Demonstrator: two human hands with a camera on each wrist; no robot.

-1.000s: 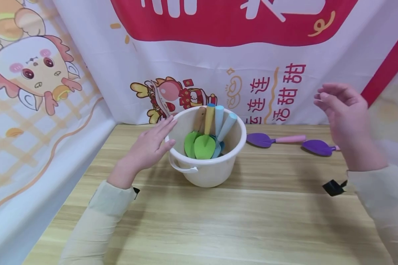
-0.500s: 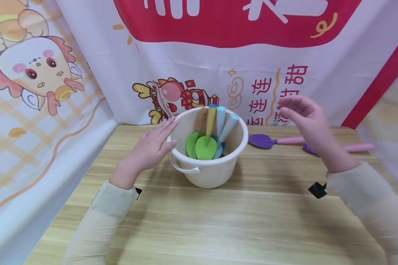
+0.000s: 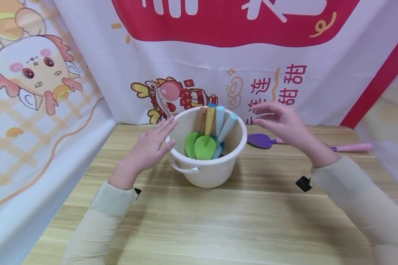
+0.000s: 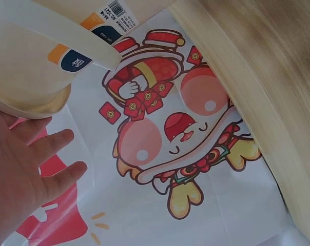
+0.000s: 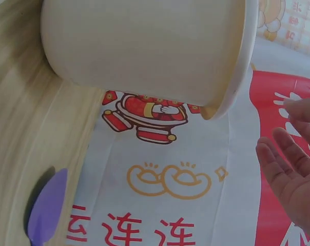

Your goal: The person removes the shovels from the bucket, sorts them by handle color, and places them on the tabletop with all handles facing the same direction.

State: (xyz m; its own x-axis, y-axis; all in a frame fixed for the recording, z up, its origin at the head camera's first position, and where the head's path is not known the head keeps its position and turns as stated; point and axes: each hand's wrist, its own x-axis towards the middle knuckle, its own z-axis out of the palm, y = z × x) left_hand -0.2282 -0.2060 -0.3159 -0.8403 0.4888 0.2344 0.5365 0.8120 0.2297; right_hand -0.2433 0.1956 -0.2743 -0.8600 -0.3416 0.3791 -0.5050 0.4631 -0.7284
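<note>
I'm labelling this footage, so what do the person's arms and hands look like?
The left hand and right hand are both ungloved. Plain, pale beige sleeves cover the forearms, ending in cuffs near the wrists. A small black piece juts out beside each cuff.

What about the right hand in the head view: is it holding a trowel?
No, the right hand is empty above the table, and the purple trowel lies beside the bucket.
</note>
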